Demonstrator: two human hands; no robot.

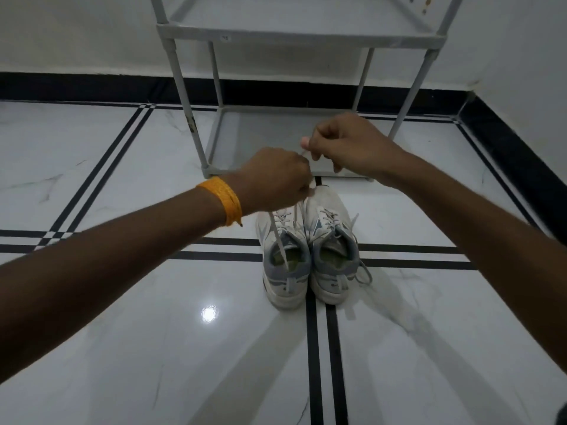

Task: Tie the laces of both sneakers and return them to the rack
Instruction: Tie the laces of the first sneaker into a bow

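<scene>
I see both sneakers [310, 256] side by side on the floor [122, 348], before the rack [276, 35]; its shelves hold nothing. My left hand [276, 179] and right hand [346, 142] pinch laces [280, 240] above them.

Pair of white low-top sneakers with grey-blue trim: left sneaker [283, 259] and right sneaker [333, 253] upright on the floor, touching side by side, heels toward camera. Left lace [277, 237] pulled taut upward; right lace [363, 273] loose. Grey tubular rack [294, 35] just beyond the toes.
</scene>
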